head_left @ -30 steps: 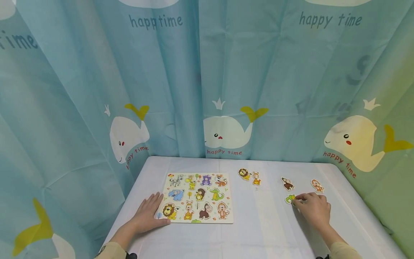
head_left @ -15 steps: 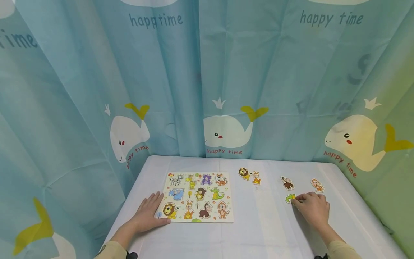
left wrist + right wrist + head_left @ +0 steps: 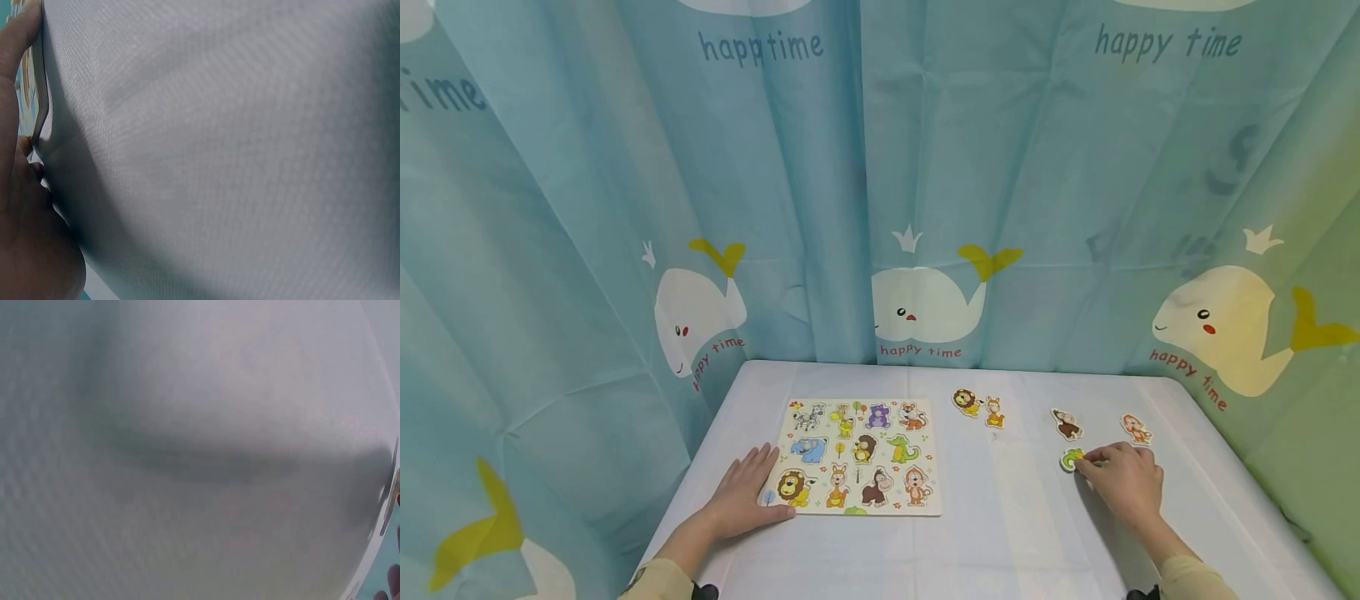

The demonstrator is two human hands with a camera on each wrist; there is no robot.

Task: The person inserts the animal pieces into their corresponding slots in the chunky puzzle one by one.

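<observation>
My left hand (image 3: 741,493) rests with spread, straight fingers at the left edge of an animal puzzle board (image 3: 872,510), its thumb along the near corner. In the left wrist view, the thumb lies by the edge of the board (image 3: 41,94). On the right side of the table, my right hand (image 3: 1127,483) pinches a green crocodile puzzle piece (image 3: 1067,459) between thumb and fingers, which cover part of it. The piece's near left edge looks slightly raised. Only a few dark fingertips (image 3: 394,581) show in the right wrist view.
Beyond the right hand lie a gorilla piece (image 3: 1067,425) and a monkey piece (image 3: 1136,429). A lion piece (image 3: 967,403) and a kangaroo piece (image 3: 994,412) lie right of the board. A blue whale-print curtain (image 3: 925,192) hangs behind the white table (image 3: 1000,533).
The crocodile piece has tipped up slightly in my right hand's pinch, showing more of its edge. The right hand has shifted very little; the left hand has stayed put.
</observation>
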